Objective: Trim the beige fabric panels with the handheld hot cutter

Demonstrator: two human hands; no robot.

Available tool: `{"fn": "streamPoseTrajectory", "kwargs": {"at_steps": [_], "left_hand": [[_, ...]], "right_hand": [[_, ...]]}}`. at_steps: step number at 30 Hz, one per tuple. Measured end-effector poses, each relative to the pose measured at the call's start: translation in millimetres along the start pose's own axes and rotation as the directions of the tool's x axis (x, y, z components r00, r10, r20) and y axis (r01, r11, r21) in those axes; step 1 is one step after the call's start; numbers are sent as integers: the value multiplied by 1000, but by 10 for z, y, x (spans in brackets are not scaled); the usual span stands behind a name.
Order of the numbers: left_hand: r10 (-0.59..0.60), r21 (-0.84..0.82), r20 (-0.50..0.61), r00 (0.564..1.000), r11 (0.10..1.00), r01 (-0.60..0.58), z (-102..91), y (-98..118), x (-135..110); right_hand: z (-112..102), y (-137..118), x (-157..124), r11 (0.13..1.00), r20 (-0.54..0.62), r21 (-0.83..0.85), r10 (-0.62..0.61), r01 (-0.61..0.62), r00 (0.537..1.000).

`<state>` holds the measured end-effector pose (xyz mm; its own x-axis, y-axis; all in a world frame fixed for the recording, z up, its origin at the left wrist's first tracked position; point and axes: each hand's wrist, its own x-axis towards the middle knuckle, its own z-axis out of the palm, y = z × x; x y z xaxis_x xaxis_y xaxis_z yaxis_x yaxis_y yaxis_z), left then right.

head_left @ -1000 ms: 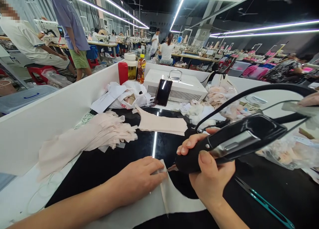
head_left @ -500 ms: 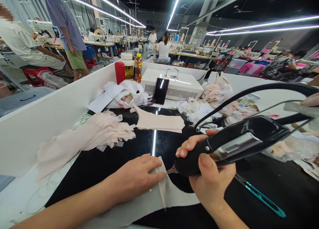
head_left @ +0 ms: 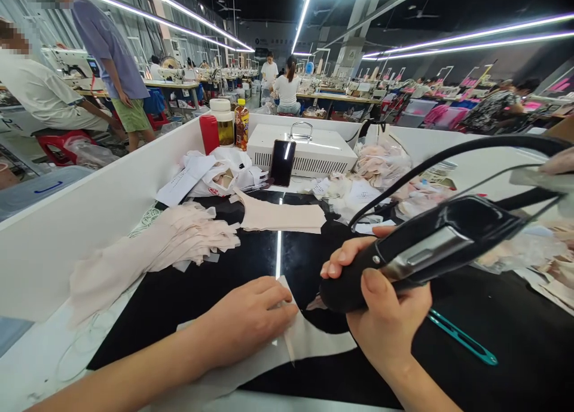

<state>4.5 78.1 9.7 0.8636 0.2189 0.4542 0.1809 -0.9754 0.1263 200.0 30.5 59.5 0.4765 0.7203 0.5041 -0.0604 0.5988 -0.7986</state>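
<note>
My left hand (head_left: 251, 313) lies over a pale fabric piece (head_left: 314, 340), thumb and fingers bent onto a narrow folded strip near its upper corner. My right hand (head_left: 385, 304) is wrapped around a corded black hand-held power tool (head_left: 403, 256) with a silver lever along its side. The tool's narrow pointed tip (head_left: 316, 303) stands just right of my left fingertips, with a small gap to the fabric. Under both hands is a glossy black work surface (head_left: 215, 298). Beside my right wrist lies a teal, slim-handled tool (head_left: 466, 337), partly hidden by the hand.
A stack of pale pink fabric pieces (head_left: 156, 244) lies left, and a single cut piece (head_left: 282, 214) ahead. At the back are a phone (head_left: 281, 161), a white vented box (head_left: 309, 152), bottles and scrap bags. A black cable (head_left: 430, 161) arches right. White walls (head_left: 89, 220) border the table.
The tool tip has drawn slightly away from the fabric, to the right of my left fingers. My left fingers are bent more around the strip. The whole view has shifted a little.
</note>
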Motion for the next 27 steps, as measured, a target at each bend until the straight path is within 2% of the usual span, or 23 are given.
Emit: {"fn": "streamPoseTrajectory", "kwargs": {"at_steps": [4, 10, 27], "left_hand": [[-9, -34, 46, 999, 999, 10, 0, 81, 40], [-57, -93, 107, 993, 993, 67, 21, 87, -42], [-35, -43, 132, 991, 998, 41, 19, 104, -90]], "right_hand": [[-6, 18, -32, 999, -6, 12, 31, -31, 999], [51, 41, -67, 998, 22, 52, 34, -35, 999], [37, 26, -113, 996, 70, 84, -3, -3, 998]]}}
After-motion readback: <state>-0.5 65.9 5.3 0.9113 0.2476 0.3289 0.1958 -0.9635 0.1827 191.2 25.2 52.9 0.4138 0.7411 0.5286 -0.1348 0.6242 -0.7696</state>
